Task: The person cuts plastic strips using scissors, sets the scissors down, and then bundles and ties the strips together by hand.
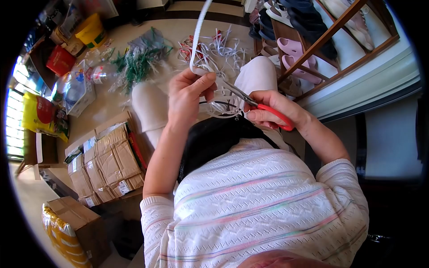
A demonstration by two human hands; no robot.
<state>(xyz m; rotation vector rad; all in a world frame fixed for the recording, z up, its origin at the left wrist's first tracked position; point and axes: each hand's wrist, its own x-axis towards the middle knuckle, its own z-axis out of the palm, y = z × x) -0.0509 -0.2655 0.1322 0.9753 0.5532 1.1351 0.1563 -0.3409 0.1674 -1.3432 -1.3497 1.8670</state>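
My left hand (193, 89) pinches a white plastic strap (196, 42) between thumb and fingers; its far end rises out of the top of the view. In my right hand (275, 107) is a pair of scissors with red handles (278, 115), the metal blades (239, 93) pointing up and left towards the left hand. Whether the blades touch the strap I cannot tell. Pale loops of strap (219, 107) hang below and between both hands, over my lap. A black bag or cloth (219, 143) lies across my waist.
Cut strap pieces (230, 49) and a green-grey tangle (140, 56) litter the floor ahead. On the left are a cardboard box (109, 163), a crate of bottles (80, 96), a red container (61, 60) and a yellow bucket (90, 31). A shoe rack (308, 58) stands close on the right.
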